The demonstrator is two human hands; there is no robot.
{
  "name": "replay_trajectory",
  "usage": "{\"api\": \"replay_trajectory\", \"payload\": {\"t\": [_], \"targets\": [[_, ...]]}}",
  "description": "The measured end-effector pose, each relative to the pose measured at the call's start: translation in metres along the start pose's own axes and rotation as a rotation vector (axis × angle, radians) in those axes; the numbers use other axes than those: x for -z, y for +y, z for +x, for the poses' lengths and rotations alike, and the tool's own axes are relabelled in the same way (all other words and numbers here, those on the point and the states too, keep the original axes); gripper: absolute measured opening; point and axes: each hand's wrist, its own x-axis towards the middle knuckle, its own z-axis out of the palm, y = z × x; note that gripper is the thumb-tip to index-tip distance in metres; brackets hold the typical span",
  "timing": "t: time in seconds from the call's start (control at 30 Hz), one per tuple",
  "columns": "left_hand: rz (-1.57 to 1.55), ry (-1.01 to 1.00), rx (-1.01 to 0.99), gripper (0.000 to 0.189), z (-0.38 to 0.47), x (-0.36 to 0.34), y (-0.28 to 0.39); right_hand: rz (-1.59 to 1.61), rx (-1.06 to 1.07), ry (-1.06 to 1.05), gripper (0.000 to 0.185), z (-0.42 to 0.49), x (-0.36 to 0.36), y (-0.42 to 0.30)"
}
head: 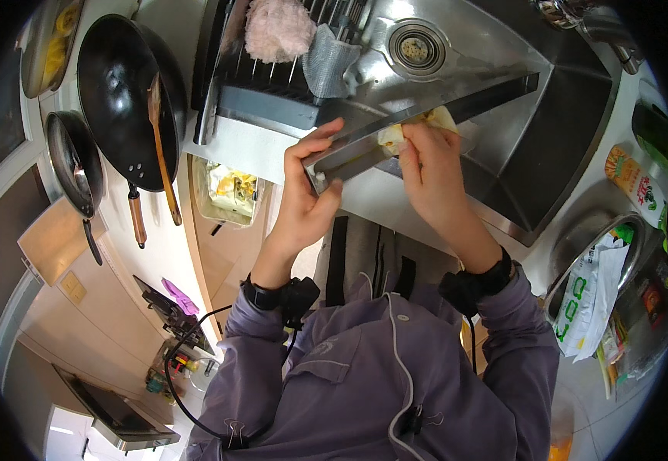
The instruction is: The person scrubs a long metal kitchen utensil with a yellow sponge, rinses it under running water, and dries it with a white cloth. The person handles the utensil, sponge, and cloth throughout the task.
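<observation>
A long, narrow metal tray or channel (pixel 489 99) slants over the front of the stainless steel sink (pixel 518 135). My left hand (pixel 311 187) grips its near-left end, with the thumb on the end and the fingers along the far side. In my right hand (pixel 433 167) is a crumpled, yellow-stained white cloth or paper (pixel 390 137), pressed against the inside of the channel near its middle. A small white bit (pixel 320 176) lies in the end beside my left thumb. The fingertips of my right hand are partly hidden in the cloth.
Beyond the tray are a dark rack (pixel 267 104), a pink fluffy cloth (pixel 279 29) and a grey cloth (pixel 328 60). A wok (pixel 118 98) with a wooden spatula and a smaller pan (pixel 71 167) stand left. A waste bin (pixel 227 213) is below the counter; a metal bowl (pixel 579 242) stands right.
</observation>
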Motion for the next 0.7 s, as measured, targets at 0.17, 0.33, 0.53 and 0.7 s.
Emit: {"api": "replay_trajectory", "payload": {"t": [0.17,0.33,0.53,0.7], "targets": [[0.000,0.028,0.040,0.051,-0.002,-0.001,0.004,0.077,0.009,-0.035,0.009,-0.003,-0.004,-0.017],[-0.013,0.005,0.057,0.051,-0.005,-0.005,0.005,0.211,0.020,-0.185,0.011,-0.008,-0.011,-0.024],[-0.038,0.001,0.032,0.052,-0.003,-0.004,0.008,1.031,-0.435,-0.150,0.018,-0.011,0.019,-0.009],[-0.023,0.022,0.028,0.052,0.001,-0.004,0.008,1.231,-0.570,0.017,0.019,-0.011,0.059,0.004]]}}
